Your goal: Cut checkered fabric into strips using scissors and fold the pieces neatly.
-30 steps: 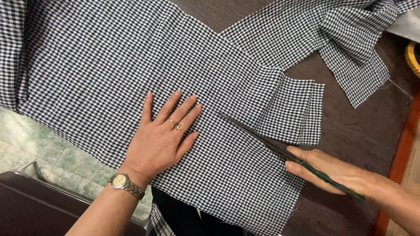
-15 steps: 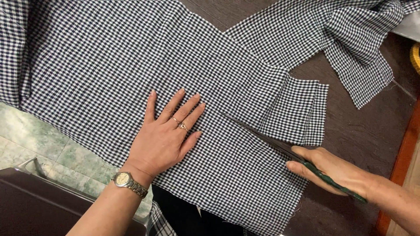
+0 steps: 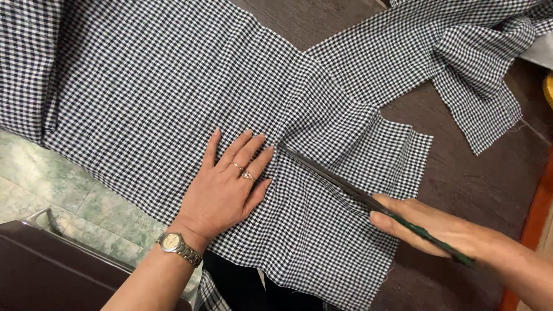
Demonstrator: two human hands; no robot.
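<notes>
Scissors (image 3: 351, 187) with long dark blades lie low across the black-and-white checked fabric (image 3: 161, 98), tips near the left hand's fingertips. Right hand (image 3: 432, 227) is clenched around the dark green handles; blades look nearly closed, hard to tell at this angle. Left hand (image 3: 224, 187) is released, palm flat, fingers spread, pinning the fabric to the dark brown surface (image 3: 461, 178). Wristwatch (image 3: 175, 245) on the left wrist.

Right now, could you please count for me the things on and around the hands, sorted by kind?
Hands: 2, left hand and right hand
Scissors: 1
Rings: 2
Watch: 1
Checked cloth: 1, cannot tell if the strip is separate
Total: 7
</notes>
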